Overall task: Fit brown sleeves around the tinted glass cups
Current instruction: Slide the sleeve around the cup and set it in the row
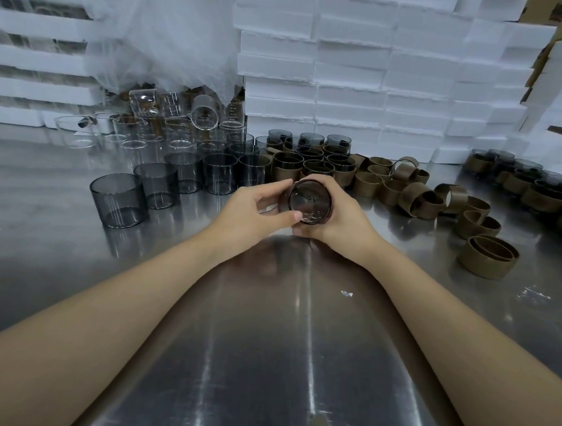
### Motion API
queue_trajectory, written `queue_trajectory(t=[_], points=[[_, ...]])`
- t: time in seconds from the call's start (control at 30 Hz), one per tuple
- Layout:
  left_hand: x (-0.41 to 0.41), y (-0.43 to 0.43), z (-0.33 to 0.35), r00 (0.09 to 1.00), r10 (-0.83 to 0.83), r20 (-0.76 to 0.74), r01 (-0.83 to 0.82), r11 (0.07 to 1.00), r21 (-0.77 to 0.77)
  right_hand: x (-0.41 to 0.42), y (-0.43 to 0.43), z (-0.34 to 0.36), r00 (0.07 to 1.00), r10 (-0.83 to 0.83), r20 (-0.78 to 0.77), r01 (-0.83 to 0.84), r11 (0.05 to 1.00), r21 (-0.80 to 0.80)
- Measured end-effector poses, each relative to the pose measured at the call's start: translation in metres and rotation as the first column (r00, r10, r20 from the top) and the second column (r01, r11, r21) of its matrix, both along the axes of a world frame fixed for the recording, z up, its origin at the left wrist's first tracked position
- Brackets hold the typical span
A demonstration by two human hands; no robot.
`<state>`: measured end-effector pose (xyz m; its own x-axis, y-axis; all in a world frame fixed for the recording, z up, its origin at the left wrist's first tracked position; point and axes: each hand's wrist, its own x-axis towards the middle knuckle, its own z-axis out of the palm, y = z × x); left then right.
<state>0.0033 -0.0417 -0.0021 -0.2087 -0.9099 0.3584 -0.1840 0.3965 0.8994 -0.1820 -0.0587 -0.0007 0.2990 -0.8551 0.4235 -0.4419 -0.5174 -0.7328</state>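
Held at frame centre, over the brushed steel table [262, 346]: one smoke-tinted cylindrical glass cup [310, 201], tipped with its mouth toward the camera.

Gripped from 3 o'clock by the right hand [344, 218], fingers curled round the cup's wall. Pinched from 9 o'clock by the left hand [253, 207], thumb on the near rim, fingertips at the far rim, other fingers loosely bent. Cannot tell whether a sleeve sits on this cup: wall hidden by both hands.

At 9 o'clock of the held cup: bare smoke-tinted glass cups [119, 200], upright, in a curving row, close together.

At 12 o'clock: cluster of tinted cups in brown sleeves [310, 163], upright, packed tight.

From 2 to 4 o'clock: loose brown band-shaped sleeves [418, 196], some upright, some tipped, some nested.

At far 2 o'clock, near the table's edge: second cluster of sleeved cups [543, 196].

At 11 o'clock: clear glass cups [134, 130], several on their sides, under crumpled translucent wrap [159, 28].

Behind, from 12 to 2 o'clock: stacked white foam blocks [351, 67].
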Motion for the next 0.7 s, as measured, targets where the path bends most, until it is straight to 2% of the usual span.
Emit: queue_trajectory(t=[0.3, 0.53, 0.7], points=[[0.0012, -0.0060, -0.0015, 0.986, 0.017, -0.166, -0.014, 1.000, 0.019, -0.0002, 0.0054, 0.0032, 0.999, 0.035, -0.023, -0.035, 0.999, -0.018], [-0.0008, -0.0038, 0.0008, 0.972, 0.038, -0.232, -0.020, 0.997, 0.079, 0.0012, 0.0080, 0.0049, 0.993, 0.041, -0.112, -0.054, 0.991, -0.123], [-0.0006, -0.0029, 0.0024, 0.980, 0.038, -0.198, -0.015, 0.993, 0.116, 0.0064, 0.0100, 0.0084, 0.981, 0.066, -0.184, -0.105, 0.971, -0.213]])
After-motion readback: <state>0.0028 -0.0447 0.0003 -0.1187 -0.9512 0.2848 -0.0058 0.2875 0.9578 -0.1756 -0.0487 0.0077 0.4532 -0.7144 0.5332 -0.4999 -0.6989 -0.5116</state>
